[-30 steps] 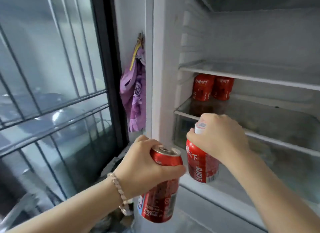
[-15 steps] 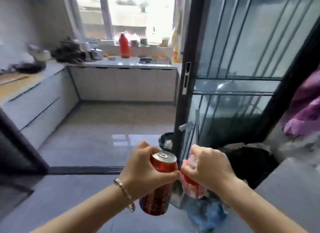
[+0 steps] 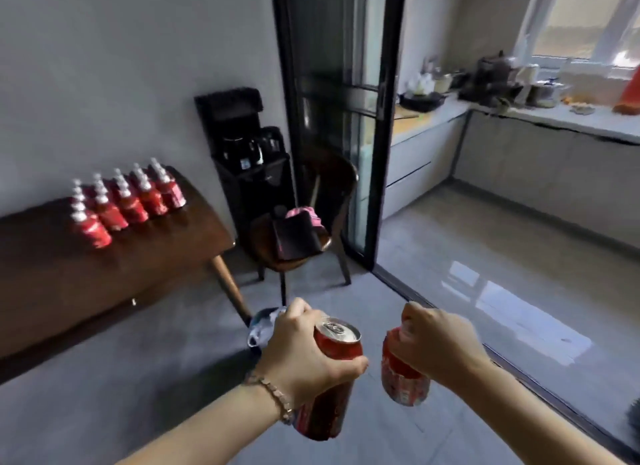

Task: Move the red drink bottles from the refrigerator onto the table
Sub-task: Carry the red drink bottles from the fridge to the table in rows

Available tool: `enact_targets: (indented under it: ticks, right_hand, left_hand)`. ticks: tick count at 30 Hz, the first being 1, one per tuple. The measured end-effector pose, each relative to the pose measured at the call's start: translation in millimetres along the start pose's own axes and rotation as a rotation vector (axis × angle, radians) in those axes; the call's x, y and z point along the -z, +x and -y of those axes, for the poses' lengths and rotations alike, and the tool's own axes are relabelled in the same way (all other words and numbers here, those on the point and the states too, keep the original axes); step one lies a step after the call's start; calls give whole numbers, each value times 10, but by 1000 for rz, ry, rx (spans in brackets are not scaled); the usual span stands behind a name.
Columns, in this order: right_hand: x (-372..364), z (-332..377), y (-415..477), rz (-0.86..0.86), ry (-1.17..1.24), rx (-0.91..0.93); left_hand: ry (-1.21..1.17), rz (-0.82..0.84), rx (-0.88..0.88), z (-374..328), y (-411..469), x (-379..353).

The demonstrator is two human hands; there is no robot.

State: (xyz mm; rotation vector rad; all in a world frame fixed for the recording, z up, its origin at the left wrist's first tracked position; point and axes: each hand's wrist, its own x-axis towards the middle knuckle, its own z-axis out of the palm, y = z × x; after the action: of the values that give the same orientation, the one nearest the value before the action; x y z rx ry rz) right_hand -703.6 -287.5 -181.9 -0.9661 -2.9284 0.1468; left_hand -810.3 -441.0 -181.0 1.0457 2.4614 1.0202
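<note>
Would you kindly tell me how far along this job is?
Done: a group of red bottles stands on the table. In hand: the left hand grips a red can, the right hand a red bottle, both short of the table. Left: setting these down; the refrigerator is out of view.

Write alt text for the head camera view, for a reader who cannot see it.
Seen from above, a person's left hand grips a red drink can and the right hand grips a red bottle over a grey floor. To the left, red bottles with white caps stand together on a dark wooden table.
</note>
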Motion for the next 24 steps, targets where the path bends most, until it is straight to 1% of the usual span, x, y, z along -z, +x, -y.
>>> enact_targets:
  ticks: [3, 7, 10, 13, 15, 18, 21, 24]
  right_hand:
    - [-106, 799, 588, 34, 54, 125]
    - [-225, 1683, 1314, 84, 131, 244]
    - [-351, 2227, 1881, 112, 147, 336]
    - [-474, 2694, 2418, 114, 172, 428]
    - [-550, 2990, 2781, 147, 186, 480]
    - [-687, 3425, 3289, 197, 203, 534]
    - [-831, 3871, 3738, 234, 212, 573]
    - [-1018, 4314, 4133, 285, 232, 559]
  left_hand:
    - [-35, -87, 152, 663, 197, 545]
    - [-77, -222, 274, 1370, 497, 1119]
    - [-124, -366, 347, 1809, 797, 1444]
    - [-116, -418, 428, 2171, 1109, 1713]
    - [-98, -469, 472, 2414, 1318, 1882]
    - [-110, -525, 554, 2763, 1618, 2136]
    - [-139, -547, 617, 3101, 1908, 2391]
    - [-132, -622, 663, 3522, 2165, 2602]
